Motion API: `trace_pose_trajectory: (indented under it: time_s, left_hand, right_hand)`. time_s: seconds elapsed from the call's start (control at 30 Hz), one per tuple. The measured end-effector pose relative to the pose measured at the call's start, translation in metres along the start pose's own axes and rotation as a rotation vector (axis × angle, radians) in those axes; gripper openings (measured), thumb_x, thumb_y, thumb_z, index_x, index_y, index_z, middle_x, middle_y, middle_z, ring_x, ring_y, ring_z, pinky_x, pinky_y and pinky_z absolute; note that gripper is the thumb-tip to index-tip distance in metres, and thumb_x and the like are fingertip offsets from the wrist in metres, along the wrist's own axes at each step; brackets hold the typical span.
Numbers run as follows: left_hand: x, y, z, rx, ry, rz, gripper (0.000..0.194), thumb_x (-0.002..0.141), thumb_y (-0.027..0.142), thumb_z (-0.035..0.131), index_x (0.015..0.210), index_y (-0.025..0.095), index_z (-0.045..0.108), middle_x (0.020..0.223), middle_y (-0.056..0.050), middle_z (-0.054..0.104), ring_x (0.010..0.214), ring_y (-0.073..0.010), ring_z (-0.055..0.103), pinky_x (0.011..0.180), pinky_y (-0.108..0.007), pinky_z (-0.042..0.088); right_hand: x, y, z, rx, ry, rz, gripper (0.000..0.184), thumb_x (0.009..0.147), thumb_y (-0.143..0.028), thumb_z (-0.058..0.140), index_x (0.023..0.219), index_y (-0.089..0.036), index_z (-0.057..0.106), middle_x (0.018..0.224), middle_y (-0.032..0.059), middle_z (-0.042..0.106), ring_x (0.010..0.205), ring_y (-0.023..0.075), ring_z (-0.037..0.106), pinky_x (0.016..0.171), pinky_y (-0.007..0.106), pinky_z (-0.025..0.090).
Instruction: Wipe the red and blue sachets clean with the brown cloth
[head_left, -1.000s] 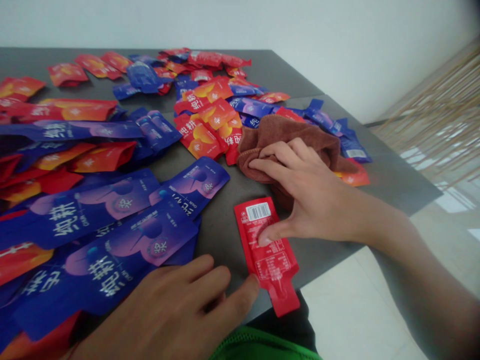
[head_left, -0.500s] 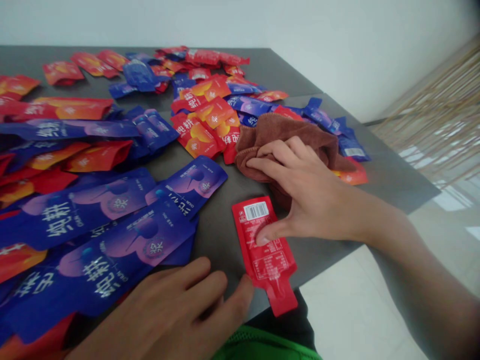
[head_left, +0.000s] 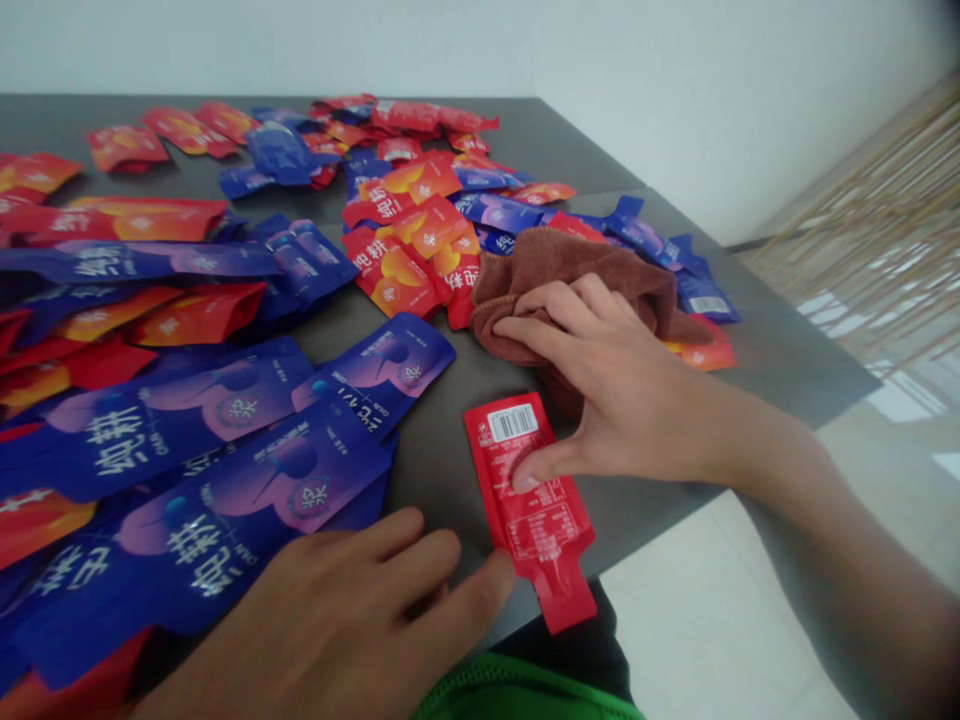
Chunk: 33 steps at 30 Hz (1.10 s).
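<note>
Left hand (head_left: 337, 620) is edging slightly right toward a flat red foil sachet (head_left: 525, 510) on the dark grey table (head_left: 442, 470), fingers loosely spread, holding nothing, thumb tip at the sachet's left edge. Right hand (head_left: 607, 390) is pressing its thumb onto the sachet, fingers resting half-curled on a crumpled brown terry towel (head_left: 570, 265). Purple-blue foil sachets (head_left: 187, 420) are lying nearby on the left.

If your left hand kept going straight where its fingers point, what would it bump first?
Probably the red foil sachet. The thumb of the left hand sits right at its edge, maybe already touching, though depth is hard to judge here.
</note>
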<state>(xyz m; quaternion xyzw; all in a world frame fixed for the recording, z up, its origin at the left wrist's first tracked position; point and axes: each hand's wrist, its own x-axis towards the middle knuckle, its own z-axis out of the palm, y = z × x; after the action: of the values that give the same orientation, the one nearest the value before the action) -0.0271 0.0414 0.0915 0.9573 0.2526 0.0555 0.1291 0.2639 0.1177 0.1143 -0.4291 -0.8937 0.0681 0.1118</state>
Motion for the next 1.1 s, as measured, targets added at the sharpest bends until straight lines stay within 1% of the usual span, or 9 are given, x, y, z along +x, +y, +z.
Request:
trace_pose_trajectory:
  time_s: [0.13,0.23,0.37,0.5,0.6,0.83,0.93,1.03,1.1]
  left_hand:
    - [0.003,-0.001,-0.001,-0.054,0.011,-0.022,0.058,0.095,0.001,0.049,0.137,0.039,0.058,0.092,0.008,0.069,0.085,-0.0160,0.062,0.063,-0.035,0.035]
    - [0.002,-0.002,-0.001,-0.064,-0.002,-0.028,0.059,0.094,0.001,0.049,0.137,0.041,0.058,0.097,0.007,0.070,0.088,-0.0157,0.063,0.065,-0.034,0.036]
    - [-0.002,-0.003,0.001,-0.050,-0.015,-0.015,0.056,0.097,0.005,0.052,0.137,0.043,0.059,0.094,0.008,0.069,0.086,-0.0160,0.063,0.065,-0.033,0.037]
    - [-0.009,0.001,0.008,0.023,0.036,-0.037,0.061,0.097,0.003,0.045,0.146,0.038,0.053,0.110,0.007,0.075,0.102,-0.0175,0.067,0.078,-0.034,0.046]
    - [-0.010,0.003,0.009,0.047,0.071,-0.054,0.061,0.098,0.003,0.041,0.149,0.035,0.050,0.116,0.006,0.076,0.110,-0.0187,0.067,0.084,-0.035,0.048]
    - [-0.003,-0.002,0.003,-0.032,0.032,0.024,0.052,0.097,0.006,0.052,0.135,0.042,0.058,0.097,0.008,0.071,0.087,-0.0182,0.065,0.064,-0.035,0.038]
    - [-0.005,-0.001,0.004,-0.023,0.029,-0.008,0.059,0.096,0.004,0.048,0.143,0.039,0.055,0.099,0.007,0.073,0.091,-0.0181,0.066,0.067,-0.036,0.040]
    - [-0.007,0.001,0.007,0.014,0.048,-0.035,0.063,0.096,0.002,0.043,0.151,0.033,0.048,0.113,0.005,0.075,0.106,-0.0196,0.067,0.079,-0.037,0.045]
    - [-0.005,0.001,0.006,0.003,0.048,-0.043,0.065,0.095,0.001,0.043,0.150,0.034,0.048,0.110,0.006,0.075,0.105,-0.0193,0.067,0.079,-0.037,0.044]
  right_hand:
    - [0.000,0.000,0.000,0.002,-0.003,0.005,0.106,0.076,-0.094,0.067,0.153,-0.022,0.057,0.145,0.0207,0.057,0.120,0.0458,0.050,0.099,0.065,0.043]
    - [0.000,0.000,0.000,0.005,-0.004,0.006,0.105,0.076,-0.094,0.067,0.153,-0.022,0.058,0.146,0.0207,0.057,0.120,0.0457,0.050,0.099,0.064,0.043]
    - [-0.001,-0.001,0.000,0.007,0.004,0.006,0.104,0.077,-0.093,0.068,0.153,-0.023,0.057,0.145,0.0210,0.057,0.120,0.0466,0.050,0.098,0.065,0.043]
    - [-0.001,-0.001,0.000,0.002,0.009,0.000,0.102,0.077,-0.093,0.066,0.151,-0.023,0.059,0.144,0.0205,0.058,0.119,0.0463,0.050,0.097,0.064,0.044]
    - [-0.001,-0.001,0.000,-0.004,0.009,-0.002,0.101,0.077,-0.093,0.067,0.151,-0.024,0.059,0.143,0.0203,0.058,0.120,0.0467,0.050,0.097,0.065,0.044]
    - [-0.001,-0.001,0.000,0.005,0.000,0.005,0.103,0.077,-0.091,0.069,0.153,-0.023,0.057,0.145,0.0209,0.057,0.120,0.0466,0.051,0.098,0.065,0.044]
    - [-0.001,0.000,0.000,0.010,-0.001,0.006,0.103,0.077,-0.093,0.068,0.153,-0.024,0.058,0.146,0.0208,0.057,0.121,0.0470,0.050,0.098,0.065,0.044]
    - [-0.001,0.000,0.000,0.006,0.002,0.006,0.105,0.076,-0.094,0.067,0.153,-0.023,0.058,0.145,0.0208,0.057,0.121,0.0471,0.050,0.098,0.065,0.043]
    - [-0.001,0.000,0.000,0.003,0.003,0.004,0.106,0.076,-0.095,0.067,0.153,-0.022,0.058,0.145,0.0211,0.057,0.121,0.0468,0.050,0.098,0.065,0.043]
